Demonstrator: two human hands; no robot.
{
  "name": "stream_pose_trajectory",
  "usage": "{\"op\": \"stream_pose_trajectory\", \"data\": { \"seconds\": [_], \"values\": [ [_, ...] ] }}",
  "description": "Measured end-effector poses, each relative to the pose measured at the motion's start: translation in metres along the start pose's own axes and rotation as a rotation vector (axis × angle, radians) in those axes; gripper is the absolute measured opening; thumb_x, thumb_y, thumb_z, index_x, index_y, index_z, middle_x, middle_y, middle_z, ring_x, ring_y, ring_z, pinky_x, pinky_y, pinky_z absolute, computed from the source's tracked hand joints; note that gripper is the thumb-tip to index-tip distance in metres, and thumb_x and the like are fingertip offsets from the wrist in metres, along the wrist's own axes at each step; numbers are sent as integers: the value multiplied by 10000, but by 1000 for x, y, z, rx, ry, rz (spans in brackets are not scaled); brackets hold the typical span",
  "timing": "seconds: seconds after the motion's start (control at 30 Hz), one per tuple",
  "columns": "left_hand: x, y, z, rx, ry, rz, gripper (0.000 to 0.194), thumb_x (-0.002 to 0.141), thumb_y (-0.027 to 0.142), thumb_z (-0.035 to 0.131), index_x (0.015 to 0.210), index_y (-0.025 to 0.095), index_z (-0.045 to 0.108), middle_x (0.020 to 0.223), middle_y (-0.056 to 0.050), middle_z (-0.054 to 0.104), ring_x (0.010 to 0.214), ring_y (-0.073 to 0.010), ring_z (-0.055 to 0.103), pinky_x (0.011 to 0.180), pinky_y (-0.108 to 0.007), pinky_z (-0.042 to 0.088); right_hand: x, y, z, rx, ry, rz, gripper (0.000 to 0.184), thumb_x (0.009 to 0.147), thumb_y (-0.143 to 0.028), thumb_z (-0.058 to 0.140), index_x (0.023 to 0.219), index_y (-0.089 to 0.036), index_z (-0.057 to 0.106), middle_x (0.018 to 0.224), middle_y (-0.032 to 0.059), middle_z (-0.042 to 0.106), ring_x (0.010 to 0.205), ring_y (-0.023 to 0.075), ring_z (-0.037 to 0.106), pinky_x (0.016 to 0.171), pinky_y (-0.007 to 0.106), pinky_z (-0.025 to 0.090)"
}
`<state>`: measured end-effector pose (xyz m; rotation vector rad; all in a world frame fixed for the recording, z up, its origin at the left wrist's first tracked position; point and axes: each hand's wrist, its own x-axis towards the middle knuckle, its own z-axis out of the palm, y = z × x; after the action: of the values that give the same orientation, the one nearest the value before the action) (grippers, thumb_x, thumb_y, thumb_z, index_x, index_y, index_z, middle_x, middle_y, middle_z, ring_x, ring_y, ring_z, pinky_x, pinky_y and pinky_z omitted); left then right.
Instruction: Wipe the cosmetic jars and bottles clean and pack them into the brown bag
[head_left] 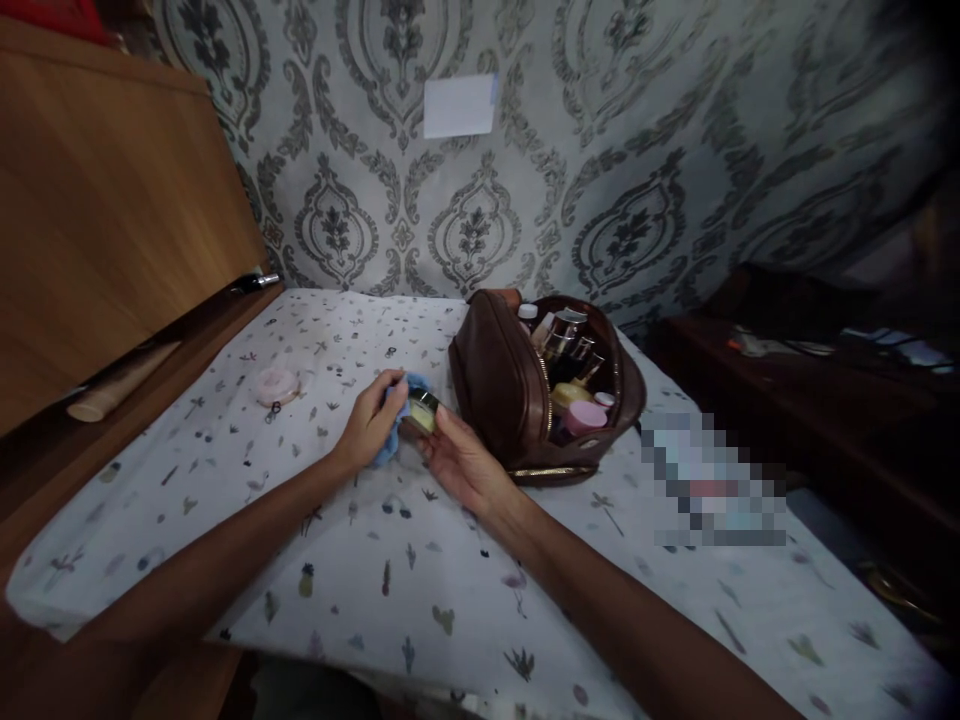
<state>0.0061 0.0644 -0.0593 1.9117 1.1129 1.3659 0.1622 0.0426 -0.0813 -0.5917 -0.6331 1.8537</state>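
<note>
My left hand [373, 420] is closed on a blue cloth [397, 425] and presses it against a small round jar [422, 411] with a gold rim and pale yellow contents. My right hand [461, 462] holds that jar from below, fingers curled round it. Both hands hover just above the white printed tablecloth [360, 560]. Right beside them stands an open brown leather cosmetic bag [499, 385], filled with several bottles, tubes and a pink jar [585, 416].
A pink round compact [276, 386] lies on the cloth to the left. A wooden headboard [105, 200] and a ledge with a rolled stick [120, 382] run along the left. A dark table [825, 400] with clutter stands at the right. A patterned wall is behind.
</note>
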Motion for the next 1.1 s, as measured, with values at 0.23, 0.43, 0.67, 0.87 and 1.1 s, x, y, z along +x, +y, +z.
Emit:
{"op": "stream_pose_trajectory", "data": {
  "seconds": [0.23,0.43,0.67,0.87,1.1],
  "values": [
    [-3,-7,0,172,-150,180,641,854,606,653,1313,178,517,1225,-136,630,1132,-275,620,983,-408,505,-1,-1,4,72,24,-17,311,624,-326,914,808,-213,690,844,-34,739,785,105,674,740,215,535],
    [0,-10,-9,339,-280,416,643,902,665,535,1319,175,513,1128,-138,642,1033,-267,640,893,-388,534,-2,-2,5,18,57,1,376,634,-456,890,837,-194,713,808,-18,730,720,113,643,637,212,497],
    [-2,-8,-13,474,-254,334,633,912,698,475,1249,167,539,1071,-115,661,973,-254,660,846,-351,537,-3,-4,10,64,77,28,396,566,-432,928,790,-182,719,715,-35,712,621,82,610,585,191,493],
    [5,-3,-19,357,-168,84,423,928,581,524,1076,190,591,861,-4,671,737,-162,629,709,-261,492,-3,-3,10,131,72,-34,376,541,-303,953,769,-205,670,840,-33,744,791,114,698,753,221,579],
    [8,-4,-16,147,-300,7,439,947,536,500,1205,191,583,1058,-32,686,946,-197,646,864,-283,487,-1,5,2,-135,96,-172,443,589,-280,906,889,-234,583,892,-38,698,837,125,683,783,266,583]
  ]
}}
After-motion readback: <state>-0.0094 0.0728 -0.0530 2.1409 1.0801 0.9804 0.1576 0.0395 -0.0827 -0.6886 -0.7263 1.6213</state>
